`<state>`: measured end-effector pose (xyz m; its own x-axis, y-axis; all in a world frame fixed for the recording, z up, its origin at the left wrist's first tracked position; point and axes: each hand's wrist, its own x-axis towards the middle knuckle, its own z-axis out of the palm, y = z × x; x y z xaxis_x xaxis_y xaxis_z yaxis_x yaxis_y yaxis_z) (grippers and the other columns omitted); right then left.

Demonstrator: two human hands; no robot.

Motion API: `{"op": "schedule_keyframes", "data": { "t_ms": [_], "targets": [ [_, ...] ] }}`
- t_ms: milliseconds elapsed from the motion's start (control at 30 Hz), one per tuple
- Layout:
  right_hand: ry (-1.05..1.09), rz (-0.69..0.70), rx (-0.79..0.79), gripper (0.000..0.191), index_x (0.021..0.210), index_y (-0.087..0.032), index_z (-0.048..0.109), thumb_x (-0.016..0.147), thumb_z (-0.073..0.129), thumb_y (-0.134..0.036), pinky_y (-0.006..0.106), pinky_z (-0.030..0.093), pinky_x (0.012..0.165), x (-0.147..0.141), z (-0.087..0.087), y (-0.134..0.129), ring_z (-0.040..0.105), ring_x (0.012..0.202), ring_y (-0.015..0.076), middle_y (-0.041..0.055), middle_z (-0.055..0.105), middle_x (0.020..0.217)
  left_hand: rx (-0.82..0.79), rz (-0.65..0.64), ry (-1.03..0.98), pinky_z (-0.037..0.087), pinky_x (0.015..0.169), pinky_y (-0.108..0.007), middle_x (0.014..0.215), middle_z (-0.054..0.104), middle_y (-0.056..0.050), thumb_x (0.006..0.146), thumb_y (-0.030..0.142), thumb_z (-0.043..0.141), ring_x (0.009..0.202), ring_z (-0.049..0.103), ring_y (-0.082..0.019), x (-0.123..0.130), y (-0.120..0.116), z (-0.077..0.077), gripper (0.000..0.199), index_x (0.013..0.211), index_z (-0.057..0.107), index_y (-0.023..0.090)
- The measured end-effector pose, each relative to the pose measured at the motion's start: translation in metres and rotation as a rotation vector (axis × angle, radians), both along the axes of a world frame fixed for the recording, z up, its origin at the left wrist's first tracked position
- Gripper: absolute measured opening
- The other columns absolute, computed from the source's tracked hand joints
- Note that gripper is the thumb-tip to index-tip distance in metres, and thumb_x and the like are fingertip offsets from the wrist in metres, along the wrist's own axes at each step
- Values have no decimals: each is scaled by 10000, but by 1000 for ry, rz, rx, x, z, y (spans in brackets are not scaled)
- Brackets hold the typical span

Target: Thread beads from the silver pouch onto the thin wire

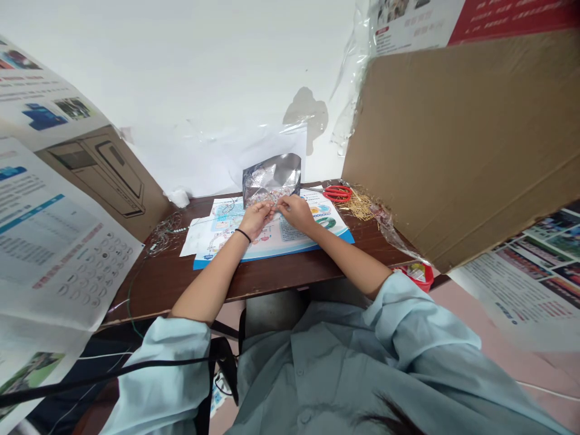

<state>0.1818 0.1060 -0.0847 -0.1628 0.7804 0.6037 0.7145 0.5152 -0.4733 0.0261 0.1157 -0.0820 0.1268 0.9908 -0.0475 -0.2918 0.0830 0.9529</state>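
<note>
My left hand [257, 220], with a black band on its wrist, is closed in a pinch over the printed sheet. A thin thread [203, 219] seems to run leftward from its fingers. My right hand [295, 212] is pinched too, its fingertips almost touching the left ones; whatever lies between them is too small to make out. Just behind both hands, an opened silver bag [286, 171] holds many small, pale and pinkish beads [265, 196]. The printed sheet [260, 249] with a blue edge lies under the hands.
Red-handled scissors [338, 193] lie right of the bag, beside a pile of thin golden sticks [360, 205] and crumpled clear plastic [385, 220]. Tangled clear thread [161, 235] is at the left. Cardboard panels [453, 133] flank the brown table [272, 275]; a red basket [421, 277] sits low right.
</note>
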Motion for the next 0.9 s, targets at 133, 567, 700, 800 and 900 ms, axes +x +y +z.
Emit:
{"op": "schedule_keyframes", "data": {
  "t_ms": [133,567,700,800,900],
  "targets": [
    [-27,-27,2,142,859,-180,696,928,572,-187,308,385,765,-1,0,-2,613,850,214,53,725,848,6,-5,21,476,664,-182,701,661,-4,801,144,727,638,560,-54,1,-2,1,62,791,666,140],
    [-13,-33,-24,129,821,-180,661,924,582,-185,301,360,766,-2,6,-7,600,835,204,49,712,838,45,-22,39,470,630,-177,760,688,-6,610,287,900,685,578,-69,-2,0,0,315,780,668,158],
    [-1,-38,-19,121,817,-186,661,916,592,-190,300,362,761,-2,6,-7,593,824,203,43,705,826,55,-42,54,464,654,-199,779,685,-6,628,294,894,723,597,-79,-3,1,-2,318,821,680,159],
    [4,-32,-12,122,808,-188,659,911,594,-193,297,367,759,-2,5,-6,591,821,199,40,702,817,51,-40,63,458,656,-203,762,675,0,621,298,899,730,604,-85,-3,2,-2,332,831,680,162],
    [3,-28,-3,121,810,-188,661,910,594,-199,296,375,764,-2,4,-5,594,818,197,42,706,816,42,-33,51,453,652,-199,763,684,-9,600,279,908,738,610,-92,-2,1,-1,336,821,686,155]
  ]
}}
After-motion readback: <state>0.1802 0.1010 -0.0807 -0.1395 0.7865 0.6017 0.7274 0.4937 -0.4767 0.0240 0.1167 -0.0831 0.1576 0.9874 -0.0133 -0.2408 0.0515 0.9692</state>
